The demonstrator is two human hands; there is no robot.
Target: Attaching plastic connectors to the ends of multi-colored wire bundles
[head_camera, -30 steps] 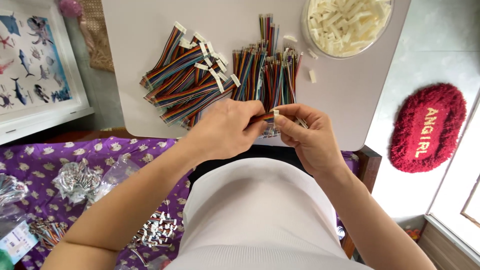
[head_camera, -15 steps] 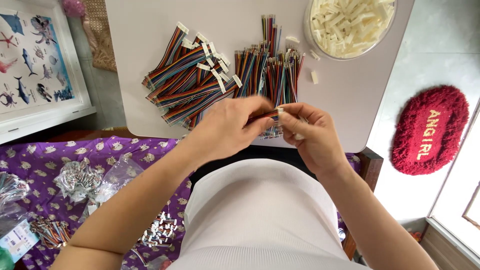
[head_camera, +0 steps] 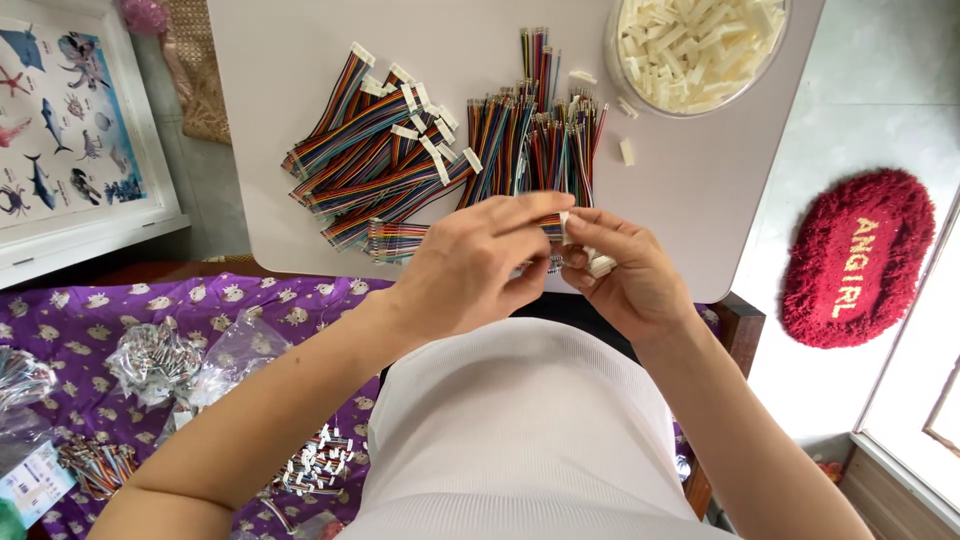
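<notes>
a short rainbow ribbon cable [head_camera: 552, 226] sits pinched between my left hand [head_camera: 470, 265] and right hand [head_camera: 625, 275], just above the white table [head_camera: 680, 200]. i'm seating a white connector [head_camera: 600, 264], i think; fingers hide it. next needs square alignment.

Clear plastic bags [head_camera: 215, 352] lie on the purple cloth [head_camera: 60, 310].

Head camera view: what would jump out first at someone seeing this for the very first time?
Probably the rainbow ribbon cables fanned across the middle of the white table. Just below them, the left hand and right hand meet, pinching one small cable end between the fingertips. A clear tub of white connectors sits top right.
</notes>
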